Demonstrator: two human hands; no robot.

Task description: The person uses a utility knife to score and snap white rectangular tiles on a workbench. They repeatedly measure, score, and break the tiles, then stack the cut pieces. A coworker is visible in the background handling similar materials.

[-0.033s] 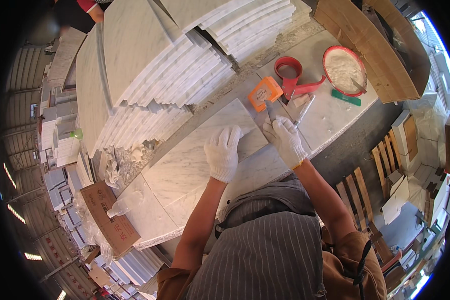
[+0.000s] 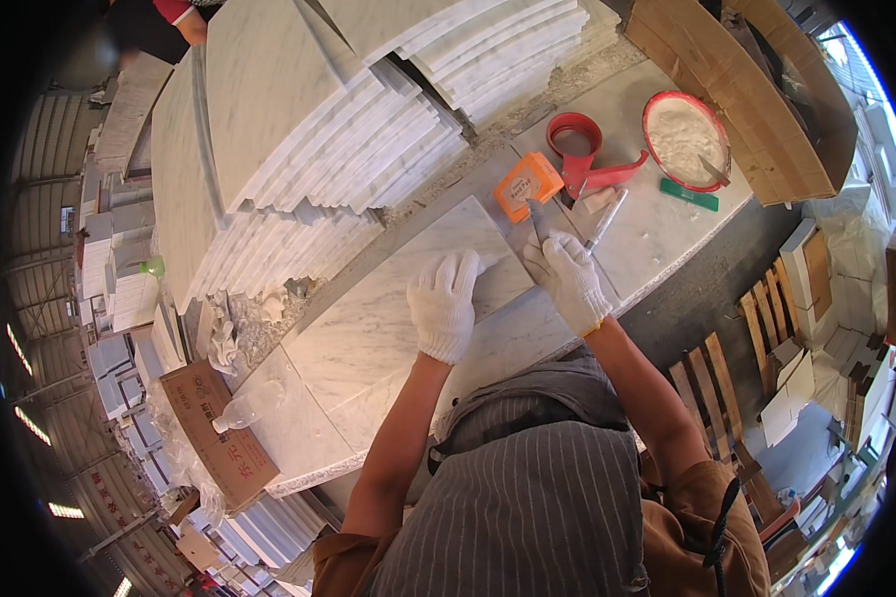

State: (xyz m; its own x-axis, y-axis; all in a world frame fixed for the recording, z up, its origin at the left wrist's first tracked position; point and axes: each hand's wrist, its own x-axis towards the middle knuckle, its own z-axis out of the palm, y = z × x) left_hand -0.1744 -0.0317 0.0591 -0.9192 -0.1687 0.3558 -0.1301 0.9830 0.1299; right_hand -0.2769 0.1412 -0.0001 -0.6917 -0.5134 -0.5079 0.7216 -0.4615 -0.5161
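My left hand (image 2: 446, 303), in a white glove, presses flat on a white marble slab (image 2: 368, 328) lying on the worktable. My right hand (image 2: 570, 279), also gloved, grips a small grey metal scraper (image 2: 535, 221) whose blade rests at the slab's far right edge. Just beyond the blade lies an orange box (image 2: 528, 185). A thin pen-like tool (image 2: 607, 219) lies right of my right hand.
A red tape dispenser (image 2: 579, 149), a red bowl of white paste (image 2: 685, 137) and a green strip (image 2: 689, 194) sit at the table's far right. Stacked marble slabs (image 2: 348, 129) rise behind. A plastic bottle (image 2: 249, 406) and cardboard box (image 2: 219, 438) lie left. Another person (image 2: 159, 20) stands far left.
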